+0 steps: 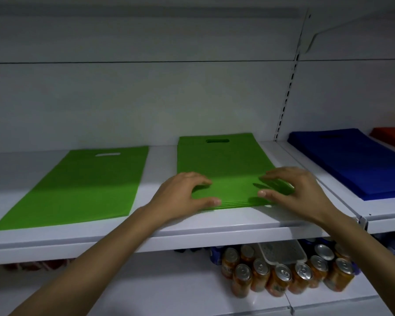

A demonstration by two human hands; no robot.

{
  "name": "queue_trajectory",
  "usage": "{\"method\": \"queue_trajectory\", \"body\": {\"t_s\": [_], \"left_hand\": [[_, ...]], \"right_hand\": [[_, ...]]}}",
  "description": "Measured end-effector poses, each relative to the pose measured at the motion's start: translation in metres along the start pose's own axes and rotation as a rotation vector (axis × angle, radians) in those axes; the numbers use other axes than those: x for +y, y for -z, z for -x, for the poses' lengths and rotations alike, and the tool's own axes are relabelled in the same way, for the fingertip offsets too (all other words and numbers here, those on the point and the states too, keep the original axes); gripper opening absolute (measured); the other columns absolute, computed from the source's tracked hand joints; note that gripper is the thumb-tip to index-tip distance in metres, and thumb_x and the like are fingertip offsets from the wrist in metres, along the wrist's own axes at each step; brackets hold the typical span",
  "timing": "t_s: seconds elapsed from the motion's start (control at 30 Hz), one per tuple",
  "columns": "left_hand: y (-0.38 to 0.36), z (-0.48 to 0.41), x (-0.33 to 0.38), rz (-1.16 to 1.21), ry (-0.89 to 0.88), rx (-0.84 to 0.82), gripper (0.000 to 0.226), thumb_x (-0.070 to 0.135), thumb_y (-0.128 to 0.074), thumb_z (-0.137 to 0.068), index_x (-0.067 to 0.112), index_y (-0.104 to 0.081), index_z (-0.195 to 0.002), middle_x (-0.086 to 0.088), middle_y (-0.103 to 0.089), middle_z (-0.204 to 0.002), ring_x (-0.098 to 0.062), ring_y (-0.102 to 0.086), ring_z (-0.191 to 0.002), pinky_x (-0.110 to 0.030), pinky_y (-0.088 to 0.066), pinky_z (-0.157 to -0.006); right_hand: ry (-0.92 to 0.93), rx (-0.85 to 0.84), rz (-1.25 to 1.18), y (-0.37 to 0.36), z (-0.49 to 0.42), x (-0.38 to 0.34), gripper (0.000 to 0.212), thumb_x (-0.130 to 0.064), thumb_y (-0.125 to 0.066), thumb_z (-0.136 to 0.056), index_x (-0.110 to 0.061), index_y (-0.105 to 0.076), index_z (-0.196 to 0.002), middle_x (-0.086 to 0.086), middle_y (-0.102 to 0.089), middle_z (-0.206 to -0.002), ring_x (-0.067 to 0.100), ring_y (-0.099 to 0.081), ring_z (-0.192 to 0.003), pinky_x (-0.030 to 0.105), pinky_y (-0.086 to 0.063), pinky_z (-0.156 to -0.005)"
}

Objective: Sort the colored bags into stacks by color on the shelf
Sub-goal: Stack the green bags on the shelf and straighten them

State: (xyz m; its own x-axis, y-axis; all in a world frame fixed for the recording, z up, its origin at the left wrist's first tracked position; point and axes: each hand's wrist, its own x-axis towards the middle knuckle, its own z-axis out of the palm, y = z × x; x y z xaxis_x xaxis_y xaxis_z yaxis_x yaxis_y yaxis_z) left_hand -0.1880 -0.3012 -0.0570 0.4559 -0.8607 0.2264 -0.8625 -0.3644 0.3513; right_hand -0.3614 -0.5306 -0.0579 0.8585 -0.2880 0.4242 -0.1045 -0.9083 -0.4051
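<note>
The green stack (224,160) lies flat on the shelf (160,229), its handle cut-out at the far end, and both hands are at its near end. The left hand (183,195) and right hand (297,190) arch over it with fingertips on the top bag and thumbs at the near edge. Whether they pinch the layers or only press on them cannot be told. A single green bag (82,185) lies apart to the left of the stack, so the greens probably are not yet gathered. A blue stack (356,165) sits to the right of it, with red bags (392,135) beyond. The risk here is the thin, slippery layers: a push from one side only could fan them out or send the near edge over the shelf lip, and lifting by one corner could drag off only the top bag. Below the stack, orange cans (281,277) crowd a lower shelf beside a white basket (283,252). Their labels are too blurred to read, and the bags carry no print.
</note>
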Motion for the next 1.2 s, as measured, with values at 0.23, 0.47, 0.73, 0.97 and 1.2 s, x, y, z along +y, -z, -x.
{"method": "queue_trajectory", "body": {"t_s": [0.23, 0.47, 0.73, 0.97, 1.2], "left_hand": [[0.073, -0.008, -0.052, 0.012, 0.201, 0.224, 0.027, 0.041, -0.063, -0.087, 0.026, -0.068, -0.109, 0.007, -0.071, -0.101, -0.014, -0.067, -0.090, -0.028, -0.051, -0.083], [0.128, 0.040, -0.153, -0.125, 0.564, 0.222, 0.024, 0.034, -0.057, -0.091, 0.025, -0.066, -0.111, -0.002, -0.065, -0.122, -0.025, -0.060, -0.110, -0.032, -0.048, -0.091], [0.137, 0.101, -0.247, -0.096, 0.834, 0.191, 0.048, 0.040, -0.060, -0.089, 0.018, -0.051, -0.132, -0.009, -0.054, -0.136, -0.029, -0.051, -0.122, -0.034, -0.044, -0.098], [0.138, 0.098, -0.271, 0.173, 0.873, 0.209, 0.064, 0.039, -0.060, -0.092, 0.004, -0.038, -0.141, -0.015, -0.043, -0.145, -0.031, -0.044, -0.130, -0.031, -0.037, -0.100], [0.140, 0.097, -0.276, 0.436, 0.862, 0.283, 0.044, 0.021, -0.075, -0.082, -0.001, -0.061, -0.117, -0.019, -0.063, -0.116, -0.032, -0.062, -0.104, -0.031, -0.050, -0.079]], "right_hand": [[0.098, 0.027, -0.271, -0.031, -0.086, -0.109, 0.031, -0.046, -0.069, -0.082, -0.019, -0.073, -0.097, -0.009, -0.072, -0.094, 0.002, -0.065, -0.086, 0.023, -0.049, -0.079], [0.027, -0.193, -0.176, -0.099, -0.160, -0.199, 0.017, -0.041, -0.068, -0.084, -0.025, -0.070, -0.090, -0.005, -0.071, -0.102, 0.013, -0.064, -0.094, 0.026, -0.051, -0.083], [-0.176, -0.349, 0.092, -0.161, -0.169, -0.225, 0.040, -0.038, -0.061, -0.088, -0.016, -0.059, -0.121, 0.007, -0.060, -0.125, 0.025, -0.057, -0.112, 0.030, -0.047, -0.091], [-0.392, -0.349, 0.132, -0.194, -0.161, -0.239, 0.059, -0.039, -0.068, -0.082, -0.016, -0.047, -0.132, 0.009, -0.052, -0.133, 0.028, -0.050, -0.122, 0.035, -0.046, -0.097], [-0.598, -0.213, -0.039, -0.202, -0.159, -0.242, 0.059, -0.020, -0.077, -0.080, -0.008, -0.048, -0.130, 0.014, -0.053, -0.133, 0.030, -0.050, -0.122, 0.032, -0.045, -0.096]]}}
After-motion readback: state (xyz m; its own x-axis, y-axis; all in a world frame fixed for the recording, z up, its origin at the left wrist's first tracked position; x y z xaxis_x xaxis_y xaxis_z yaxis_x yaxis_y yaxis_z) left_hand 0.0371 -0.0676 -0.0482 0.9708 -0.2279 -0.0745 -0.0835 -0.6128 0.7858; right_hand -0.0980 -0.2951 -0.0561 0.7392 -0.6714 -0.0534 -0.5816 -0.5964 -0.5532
